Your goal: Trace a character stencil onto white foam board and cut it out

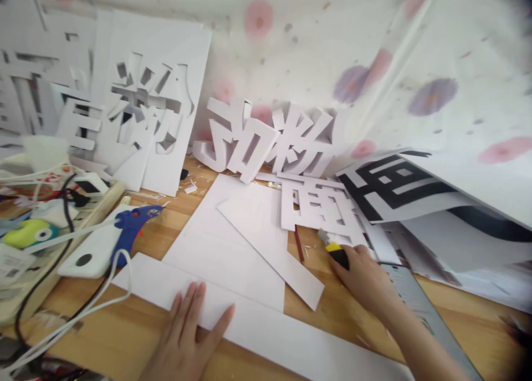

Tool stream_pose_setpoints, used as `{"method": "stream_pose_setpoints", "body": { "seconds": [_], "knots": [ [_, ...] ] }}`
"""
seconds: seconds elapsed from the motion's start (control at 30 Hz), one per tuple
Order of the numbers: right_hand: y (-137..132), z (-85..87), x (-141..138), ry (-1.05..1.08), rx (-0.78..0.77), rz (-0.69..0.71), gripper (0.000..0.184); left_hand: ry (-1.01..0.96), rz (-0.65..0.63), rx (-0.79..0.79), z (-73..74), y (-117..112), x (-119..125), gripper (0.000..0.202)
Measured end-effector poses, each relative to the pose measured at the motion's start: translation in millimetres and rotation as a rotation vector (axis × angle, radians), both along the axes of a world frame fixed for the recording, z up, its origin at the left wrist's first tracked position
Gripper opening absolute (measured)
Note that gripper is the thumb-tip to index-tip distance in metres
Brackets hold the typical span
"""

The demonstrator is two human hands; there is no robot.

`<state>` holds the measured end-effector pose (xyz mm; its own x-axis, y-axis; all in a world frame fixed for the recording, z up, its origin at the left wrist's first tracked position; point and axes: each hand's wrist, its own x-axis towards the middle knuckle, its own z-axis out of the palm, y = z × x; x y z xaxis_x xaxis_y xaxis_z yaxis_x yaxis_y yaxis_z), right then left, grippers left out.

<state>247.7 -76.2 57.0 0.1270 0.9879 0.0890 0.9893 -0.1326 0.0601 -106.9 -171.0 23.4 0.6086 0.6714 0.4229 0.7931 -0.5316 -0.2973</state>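
Observation:
My left hand (pixel 189 331) lies flat, fingers spread, on a long white foam-board strip (pixel 266 328) near the table's front edge. In my right hand (pixel 366 278) is a yellow-and-black utility knife (pixel 336 252), its tip pointing toward the back of the table. A white sheet (pixel 233 253) lies beyond the long strip, and a shorter white strip (pixel 274 253) rests slantwise across it. A dark red pencil-like stick (pixel 299 243) lies left of the knife. Just behind the knife is a cut-out white character (pixel 313 203), lying on the table.
Raised white characters (pixel 239 140) stand against the flowered wall covering. Cut-out boards (pixel 174 120) lean at back left. A blue glue gun (pixel 131 231), a white phone-like slab (pixel 89 253) and cables (pixel 66 336) crowd the left. A phone (pixel 419 303) lies beneath my right forearm; printed sheets (pixel 399 187) are piled at right.

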Motion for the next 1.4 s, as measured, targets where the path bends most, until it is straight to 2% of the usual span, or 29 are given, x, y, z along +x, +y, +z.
{"method": "stream_pose_setpoints", "body": {
  "seconds": [0.13, 0.2, 0.3, 0.37, 0.43, 0.5, 0.57, 0.73, 0.83, 0.93, 1.1, 1.3, 1.4],
  "knots": [
    [-2, 19.3, -10, 0.113, 0.044, 0.013, 0.036, 0.011, 0.045, 0.038, -3.6, 1, 1, 0.087],
    [-6, 31.3, -33, 0.203, 0.004, 0.124, 0.037, -0.004, 0.049, 0.045, -6.1, 2, 1, 0.086],
    [-12, 44.3, -79, 0.245, -0.188, 0.342, 0.026, -0.012, 0.046, 0.036, -7.8, 2, 1, 0.085],
    [-14, 46.3, -109, 0.321, -0.285, 0.501, 0.025, -0.018, 0.044, 0.038, -7.4, 3, 0, 0.082],
    [-12, 43.8, -132, 0.431, -0.33, 0.598, 0.037, -0.03, 0.043, 0.044, -7.0, 3, 0, 0.076],
    [-7, 40.1, -150, 0.519, -0.379, 0.62, 0.044, -0.052, 0.042, 0.058, -7.9, 4, 0, 0.071],
    [0, 38.5, -168, 0.555, -0.424, 0.618, 0.04, -0.087, 0.041, 0.077, -11.0, 5, 1, 0.067],
    [17, 44.2, -213, 0.417, -0.43, 0.74, 0.015, -0.111, 0.061, 0.133, -22.6, 7, 4, 0.061],
    [22, 46.8, -235, 0.361, -0.42, 0.809, 0.018, -0.078, 0.062, 0.153, -24.8, 7, 2, 0.052],
    [23, 47.3, -249, 0.296, -0.405, 0.867, 0.021, -0.014, 0.046, 0.159, -24.4, 8, -3, 0.044],
    [25, 45.1, -259, 0.203, -0.35, 0.923, 0.018, 0.03, 0.046, 0.132, -27.8, 7, -9, 0.041],
    [24, 42.0, -261, 0.124, -0.321, 0.967, 0.015, -0.045, 0.017, 0.118, -31.8, 6, -10, 0.039],
    [21, 43.2, -261, 0.097, -0.321, 1.004, 0.025, -0.126, 0.005, 0.098, -32.7, 6, -9, 0.036]
  ]
}}
